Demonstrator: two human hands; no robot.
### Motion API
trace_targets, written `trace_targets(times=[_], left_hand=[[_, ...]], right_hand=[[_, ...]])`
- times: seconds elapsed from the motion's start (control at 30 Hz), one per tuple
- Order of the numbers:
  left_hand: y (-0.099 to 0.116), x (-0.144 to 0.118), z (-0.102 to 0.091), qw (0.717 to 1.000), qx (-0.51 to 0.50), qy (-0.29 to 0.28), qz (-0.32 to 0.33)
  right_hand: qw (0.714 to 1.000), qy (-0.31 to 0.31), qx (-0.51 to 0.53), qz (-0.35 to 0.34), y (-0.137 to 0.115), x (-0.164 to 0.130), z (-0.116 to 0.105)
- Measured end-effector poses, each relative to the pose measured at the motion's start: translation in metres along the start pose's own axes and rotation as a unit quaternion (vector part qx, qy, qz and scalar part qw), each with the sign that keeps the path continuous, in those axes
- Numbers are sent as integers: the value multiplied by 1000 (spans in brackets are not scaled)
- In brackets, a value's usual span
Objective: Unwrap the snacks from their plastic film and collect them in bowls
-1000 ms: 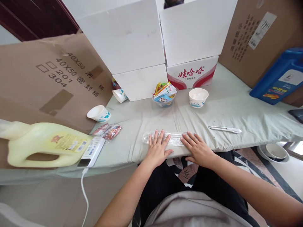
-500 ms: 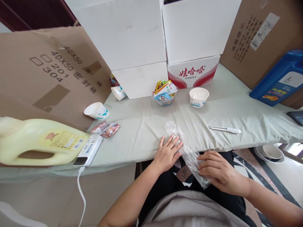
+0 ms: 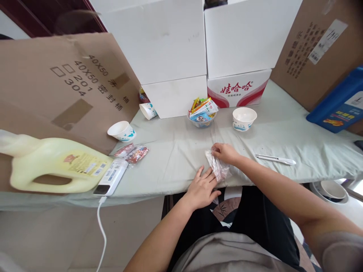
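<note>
A clear plastic bag [image 3: 219,168] lies folded over on itself near the front edge of the cloth-covered table [image 3: 170,151]. At its far end, the fingers of my right hand [image 3: 227,153] are pinched on the plastic. My left hand [image 3: 202,187] lies flat with fingers spread at the table edge, its fingertips touching the bag's near left side. To the right of the bag rests a white utility knife [image 3: 275,159]. Behind it stand a paper bowl [image 3: 244,119] and a clear bowl [image 3: 202,120] filled with small snack packets.
On the left are a yellow jug [image 3: 62,166], a white power bank [image 3: 112,177] with a cable, red snack packets [image 3: 136,154] and a paper cup [image 3: 121,131]. White boxes [image 3: 172,98] form a wall at the back. A blue jug [image 3: 337,102] stands right.
My right hand has moved forward and left, bringing the bag's near end up over the table, so the long strip is now folded. My left hand stays spread at the edge.
</note>
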State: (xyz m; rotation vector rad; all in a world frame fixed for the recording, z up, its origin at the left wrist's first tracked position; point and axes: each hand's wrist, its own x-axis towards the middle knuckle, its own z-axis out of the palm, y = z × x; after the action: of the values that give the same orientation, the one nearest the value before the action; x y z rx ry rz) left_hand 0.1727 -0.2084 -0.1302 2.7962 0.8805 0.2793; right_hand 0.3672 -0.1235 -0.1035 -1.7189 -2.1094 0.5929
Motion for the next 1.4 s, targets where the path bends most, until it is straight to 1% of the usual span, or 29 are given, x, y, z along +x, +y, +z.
trace_targets(times=[0.1, 0.17, 0.2, 0.23, 0.27, 0.33, 0.37, 0.4, 0.43, 0.53, 0.6, 0.67, 0.7, 0.73, 0.77, 0.8, 0.83, 0.87, 0.9, 0.93, 0.97, 1.0, 1.07, 1.1, 1.17, 1.27, 1.37, 1.4], left_hand=[[1, -2, 1, 1000, -13, 5, 1], [-2, -3, -1, 999, -42, 24, 4], [-4, -2, -2, 997, -64, 49, -4], [-7, -1, -5, 992, -90, 88, -23], [-11, 2, -8, 983, -113, 139, -49], [-20, 12, -15, 953, -144, 247, -103], [-25, 19, -17, 940, -151, 282, -116], [-30, 28, -18, 934, -155, 298, -119], [-34, 36, -19, 937, -156, 293, -112], [-42, 58, -13, 965, -124, 212, -92], [-44, 64, -7, 976, -84, 173, -97], [-45, 65, -2, 979, -64, 162, -103], [-45, 64, -1, 980, -64, 161, -101], [-45, 63, -1, 980, -66, 159, -98], [-45, 62, -1, 981, -68, 156, -94], [-45, 61, -1, 982, -69, 154, -90], [-45, 60, -2, 982, -68, 152, -88], [-45, 60, -2, 983, -66, 149, -85], [-45, 59, -3, 984, -61, 146, -83], [-44, 59, -3, 985, -57, 141, -81], [-43, 59, -4, 986, -54, 136, -78], [-42, 59, -4, 988, -55, 129, -71], [-40, 58, -6, 990, -67, 114, -45], [-38, 57, -7, 991, -77, 108, -30], [-37, 56, -9, 990, -96, 99, -3], [-38, 55, -9, 990, -108, 93, 6], [-42, 55, -6, 989, -119, 91, 7], [-43, 55, -5, 988, -125, 95, 8]], right_hand=[[999, 29, -28, -8, 2, -3, 14], [997, 46, -55, -25, 3, -7, 18], [996, 52, -69, -33, 4, -9, 19], [994, 56, -82, -40, 4, -9, 19], [993, 57, -93, -44, 4, -10, 20], [992, 56, -106, -50, 4, -9, 20], [991, 56, -111, -51, 3, -9, 20], [990, 58, -115, -50, 3, -9, 21], [990, 59, -119, -49, 2, -9, 22], [989, 60, -129, -42, 3, -10, 23], [986, 83, -145, -19, 9, -10, 18], [976, 140, -163, 38, 16, -12, 8], [968, 178, -166, 68, 20, -14, 3], [960, 215, -162, 83, 22, -19, -3], [956, 242, -152, 73, 23, -25, -8], [958, 251, -138, 31, 22, -34, -11], [963, 235, -125, -40, 20, -44, -11], [966, 196, -114, -125, 16, -57, -9], [962, 144, -107, -205, 13, -70, -4], [954, 91, -107, -264, 9, -84, 4], [949, 61, -113, -289, 7, -98, 13], [948, 57, -122, -289, 5, -112, 22], [950, 77, -130, -272, 6, -133, 37], [952, 89, -124, -266, 7, -140, 41], [954, 101, -97, -265, 7, -148, 42], [955, 98, -54, -274, 4, -143, 28], [957, 62, -25, -281, 0, -122, 7], [961, 50, -19, -271, 0, -111, 0]])
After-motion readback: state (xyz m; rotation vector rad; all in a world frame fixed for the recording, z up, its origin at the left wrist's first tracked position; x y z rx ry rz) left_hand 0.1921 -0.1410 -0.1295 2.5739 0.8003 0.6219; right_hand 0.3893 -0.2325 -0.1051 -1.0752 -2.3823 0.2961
